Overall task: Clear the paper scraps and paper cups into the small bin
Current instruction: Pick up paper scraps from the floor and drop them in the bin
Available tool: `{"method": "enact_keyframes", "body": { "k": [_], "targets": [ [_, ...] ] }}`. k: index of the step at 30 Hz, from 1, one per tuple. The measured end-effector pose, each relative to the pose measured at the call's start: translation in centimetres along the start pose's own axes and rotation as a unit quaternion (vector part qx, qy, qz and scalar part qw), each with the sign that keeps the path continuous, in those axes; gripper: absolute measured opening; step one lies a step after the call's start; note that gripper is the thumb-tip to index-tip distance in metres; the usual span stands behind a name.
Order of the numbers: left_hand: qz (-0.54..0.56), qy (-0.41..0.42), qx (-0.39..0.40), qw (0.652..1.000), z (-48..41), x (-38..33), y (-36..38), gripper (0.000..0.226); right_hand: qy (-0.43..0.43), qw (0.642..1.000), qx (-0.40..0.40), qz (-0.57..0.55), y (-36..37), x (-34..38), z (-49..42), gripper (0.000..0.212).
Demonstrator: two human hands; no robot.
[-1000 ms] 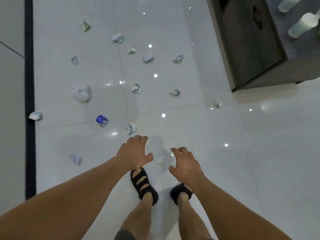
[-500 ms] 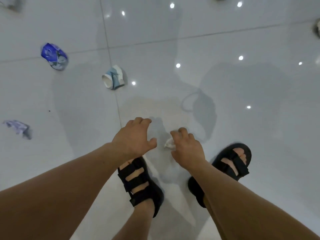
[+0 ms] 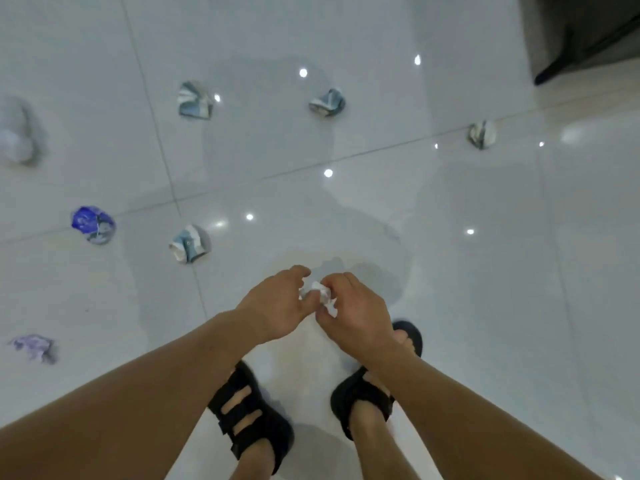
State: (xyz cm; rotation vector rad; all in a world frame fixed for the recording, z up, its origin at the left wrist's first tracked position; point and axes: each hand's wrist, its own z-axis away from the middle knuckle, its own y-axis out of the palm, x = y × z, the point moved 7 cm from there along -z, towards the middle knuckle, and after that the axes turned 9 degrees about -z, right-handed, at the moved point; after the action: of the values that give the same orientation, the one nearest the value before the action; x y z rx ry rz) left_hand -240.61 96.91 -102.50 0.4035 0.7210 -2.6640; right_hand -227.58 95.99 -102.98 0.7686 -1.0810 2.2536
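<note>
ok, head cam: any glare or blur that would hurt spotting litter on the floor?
Head view: the glossy floor shows small bright glare spots, one right beside a crushed cup; the left edge is smeared, the white wad there a blur; tile lines bow from the wide lens; the white scrap pinched by left hand and right hand reads sharp.

- Showing plain white on the paper scrap.
- Gleaming glossy white, crossed by thin grey joints, on the floor.
- Mixing deep blue with white on the crushed cup near the floor's left edge.
- Blending pale blue and white on the second cup.
- Tinting pale purple the lilac scrap by the left edge.
- Showing solid black on the sandals.
</note>
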Motion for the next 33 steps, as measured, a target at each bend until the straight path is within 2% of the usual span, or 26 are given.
{"method": "enact_keyframes", "body": {
  "k": [3,8,13,17,22,24,27,33],
  "targets": [
    [0.043,0.041,-0.028,0.998,0.8,-7.0,-5.0,0.053,0.000,0.998,-0.052,-0.035,-7.9,1.8,-0.1,0.023],
    [0.078,0.098,-0.053,0.991,1.8,-17.7,-11.0,0.019,0.007,0.993,-0.106,-0.057,-19.1,2.9,0.1,0.028],
    [0.062,0.127,-0.091,0.986,0.6,-24.2,-13.6,0.019,0.016,0.992,-0.116,-0.040,-25.4,2.0,-0.9,0.036],
    [0.027,0.086,-0.082,0.993,-2.5,-24.8,-14.4,0.020,0.034,0.996,-0.086,-0.006,-27.6,0.0,-3.6,0.055],
    [-0.019,0.044,-0.037,0.998,-7.5,-23.0,-15.6,0.024,0.131,0.989,-0.008,0.075,-30.5,-5.5,-7.8,0.076],
    [-0.027,0.047,-0.029,0.998,-9.3,-22.6,-15.9,0.032,0.175,0.980,0.006,0.099,-32.1,-7.8,-9.9,0.079],
    [-0.031,0.054,-0.030,0.998,-12.3,-22.0,-16.3,0.042,0.195,0.974,-0.003,0.115,-33.8,-10.6,-13.7,0.079],
    [-0.014,0.042,-0.039,0.998,-19.7,-20.5,-14.8,0.033,0.193,0.970,0.013,0.146,-33.1,-16.6,-21.7,0.080]
  ]
}}
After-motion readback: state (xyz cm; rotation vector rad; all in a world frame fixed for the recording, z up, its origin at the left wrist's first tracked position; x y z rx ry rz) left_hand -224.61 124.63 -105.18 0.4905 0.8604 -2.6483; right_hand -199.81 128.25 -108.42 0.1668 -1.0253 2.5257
